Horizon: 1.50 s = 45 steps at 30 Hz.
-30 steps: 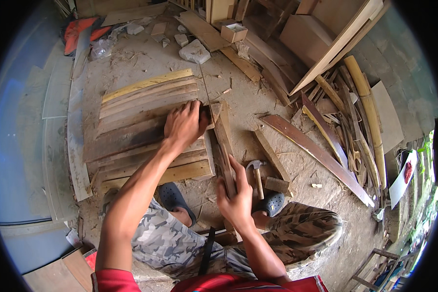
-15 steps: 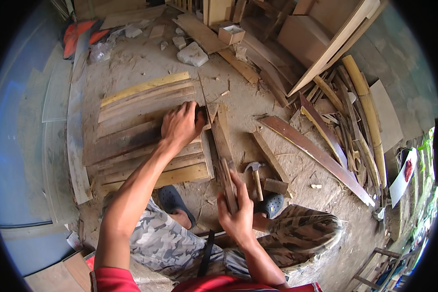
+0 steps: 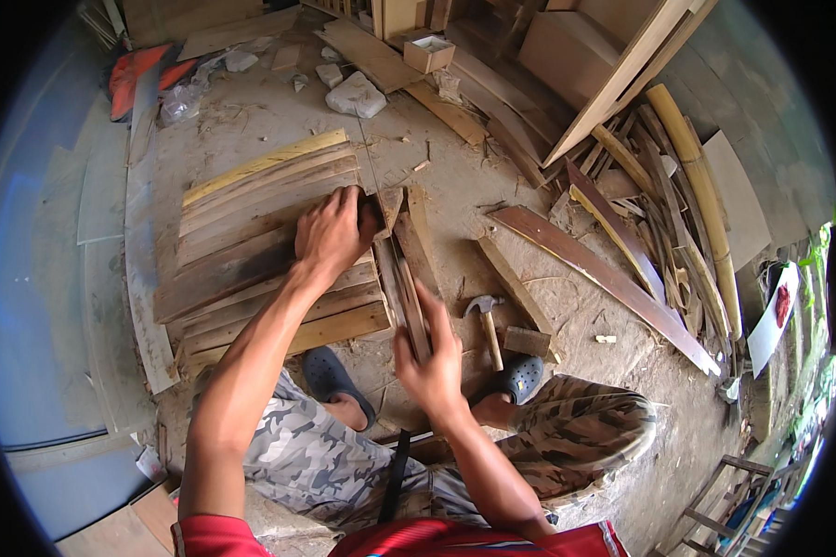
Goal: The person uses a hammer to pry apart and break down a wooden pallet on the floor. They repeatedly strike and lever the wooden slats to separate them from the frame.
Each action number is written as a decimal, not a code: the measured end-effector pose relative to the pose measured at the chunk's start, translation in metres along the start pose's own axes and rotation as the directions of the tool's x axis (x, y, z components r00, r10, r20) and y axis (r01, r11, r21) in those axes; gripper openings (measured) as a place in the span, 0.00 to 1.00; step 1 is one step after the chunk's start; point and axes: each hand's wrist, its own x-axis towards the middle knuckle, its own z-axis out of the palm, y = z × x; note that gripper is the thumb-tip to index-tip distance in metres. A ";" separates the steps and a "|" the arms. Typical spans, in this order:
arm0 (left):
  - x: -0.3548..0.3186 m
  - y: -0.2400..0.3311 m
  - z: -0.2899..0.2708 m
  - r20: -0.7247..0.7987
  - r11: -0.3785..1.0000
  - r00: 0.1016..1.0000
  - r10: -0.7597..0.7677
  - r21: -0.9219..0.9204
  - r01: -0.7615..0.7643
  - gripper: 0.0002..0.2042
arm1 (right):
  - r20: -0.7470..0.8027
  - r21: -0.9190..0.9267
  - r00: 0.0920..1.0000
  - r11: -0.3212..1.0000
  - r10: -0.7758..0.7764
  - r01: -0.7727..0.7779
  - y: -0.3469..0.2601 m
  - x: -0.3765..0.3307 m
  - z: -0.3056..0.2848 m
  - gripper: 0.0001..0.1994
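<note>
A dark wooden board (image 3: 223,277) lies across a row of wooden slats (image 3: 288,341) on the ground. My left hand (image 3: 333,227) is closed over the board's right end, its fingers curled around the edge. Closed too is my right hand (image 3: 432,357), wrapped around the wooden handle of a handsaw (image 3: 409,302). The saw's thin blade shows nearly edge-on, its tip sticking out beyond the board end past my left hand. Where the blade meets the board is partly hidden by my left hand. Short wood pieces (image 3: 416,243) lie beside the cut end.
Right of my hands lie a hammer (image 3: 485,330), a wood block (image 3: 527,341) and a long brown plank (image 3: 604,288). Scrap wood and bamboo (image 3: 692,200) are piled at the right. A stone block (image 3: 356,96) and a small box (image 3: 428,54) sit farther off.
My right hand has pushed the handsaw forward and slightly left, so its tip reaches farther out. My left hand stays on the board. The whole view has shifted a little.
</note>
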 end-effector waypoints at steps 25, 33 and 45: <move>-0.004 0.000 0.005 -0.014 1.000 1.000 0.002 -0.011 -0.002 0.19 | 0.020 -0.042 1.000 0.999 -0.003 0.004 0.007 -0.049 -0.025 0.31; -0.004 0.006 -0.006 -0.024 0.999 0.999 0.034 -0.018 -0.034 0.18 | 0.081 0.004 0.985 0.988 0.152 -0.153 -0.013 -0.047 -0.028 0.29; -0.006 -0.003 -0.002 -0.043 1.000 0.999 0.005 -0.011 -0.005 0.15 | 0.004 0.000 1.000 1.000 0.014 -0.014 0.008 0.008 0.012 0.31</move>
